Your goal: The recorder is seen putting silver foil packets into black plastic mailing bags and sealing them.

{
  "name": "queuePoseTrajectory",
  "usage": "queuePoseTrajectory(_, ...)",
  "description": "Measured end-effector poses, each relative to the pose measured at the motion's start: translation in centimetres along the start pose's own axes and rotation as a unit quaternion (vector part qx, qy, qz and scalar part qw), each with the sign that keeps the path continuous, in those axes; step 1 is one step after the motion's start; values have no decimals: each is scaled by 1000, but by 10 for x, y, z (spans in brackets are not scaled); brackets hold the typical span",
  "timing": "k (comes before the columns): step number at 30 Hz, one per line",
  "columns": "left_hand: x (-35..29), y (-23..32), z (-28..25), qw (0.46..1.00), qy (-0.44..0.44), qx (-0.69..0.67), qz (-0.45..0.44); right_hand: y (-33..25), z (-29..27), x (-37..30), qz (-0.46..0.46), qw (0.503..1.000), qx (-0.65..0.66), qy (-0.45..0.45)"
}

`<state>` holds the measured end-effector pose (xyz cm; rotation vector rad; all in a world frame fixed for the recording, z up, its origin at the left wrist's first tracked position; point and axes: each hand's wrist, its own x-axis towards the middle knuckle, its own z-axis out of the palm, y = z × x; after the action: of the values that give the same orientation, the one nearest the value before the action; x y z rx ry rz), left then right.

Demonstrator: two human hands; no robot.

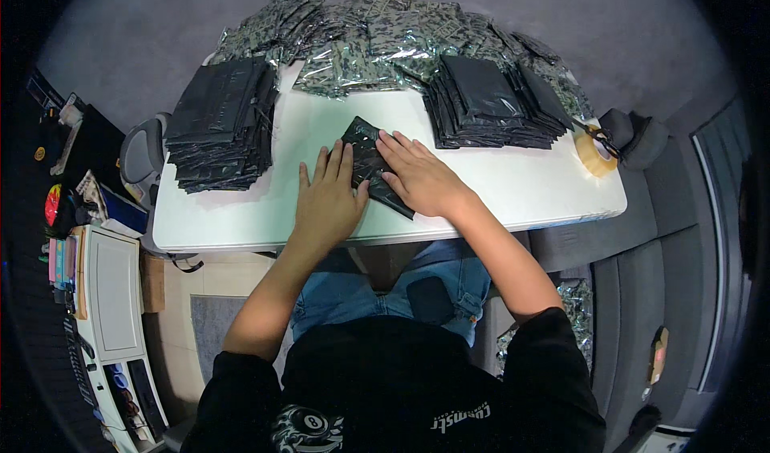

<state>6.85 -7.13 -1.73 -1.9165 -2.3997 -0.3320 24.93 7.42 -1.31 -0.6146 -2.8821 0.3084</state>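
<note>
A black plastic mailing bag (370,161) lies tilted on the white table, close to its near edge. My left hand (330,192) rests at the bag's left side, palm down, fingers stretched forward and its thumb at the bag. Flat on the bag's right side lies my right hand (423,176), its fingers extended over the upper part. Neither hand grips it. Part of the bag is hidden beneath my fingers. Whether anything is inside the bag, I cannot tell.
Stacks of black bags stand left (216,124) and right (489,104) on the white table (321,116). Camouflage-patterned pieces in clear plastic (385,40) line the far edge. Tape rolls (595,154) and black-handled scissors (600,136) sit at the right end. A grey sofa (634,212) is beyond.
</note>
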Motion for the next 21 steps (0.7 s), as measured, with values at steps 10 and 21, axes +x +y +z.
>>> queuePoseTrajectory(10, -8, -18, -1, 1000, 15, -5, -11, -3, -4, -21, -2, 999, -1, 38)
queuePoseTrajectory(21, -5, -39, -31, 940, 16, -264, 217, -36, -25, -25, 137, 976, 125, 116)
